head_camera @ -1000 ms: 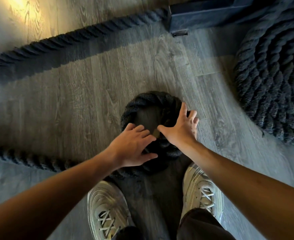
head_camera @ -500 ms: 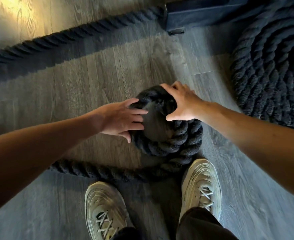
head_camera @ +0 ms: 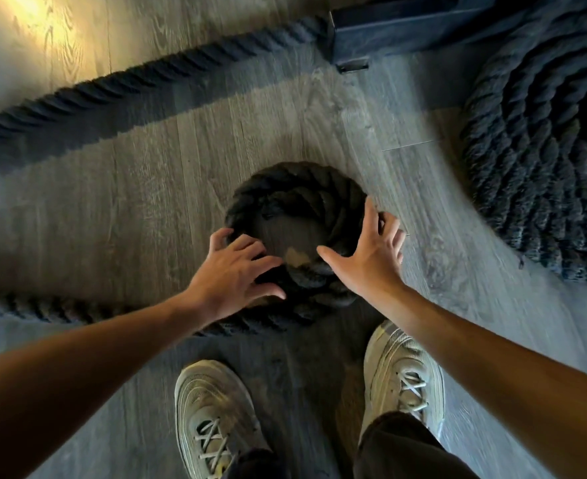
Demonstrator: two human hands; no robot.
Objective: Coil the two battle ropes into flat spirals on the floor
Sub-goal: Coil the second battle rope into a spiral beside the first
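Left of the small coil (head_camera: 295,181), loose rope (head_camera: 43,309) trails uncoiled, so most of the winding seems left to do. The left hand (head_camera: 231,274) presses the coil's near-left edge, fingers spread, gripping nothing; the right hand (head_camera: 371,257), equally spread, braces its right side. Well to the right, the large spiral (head_camera: 544,150) looks finished.

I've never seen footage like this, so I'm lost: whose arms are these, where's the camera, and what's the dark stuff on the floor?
No machine here: a person wears a head camera looking down at their own arms and shoes. The left hand and right hand press spread fingers on a small rope coil, gripping nothing. Its loose tail runs left across the wood floor. At right lies a large finished coil; a straight rope stretch reaches a dark metal base.
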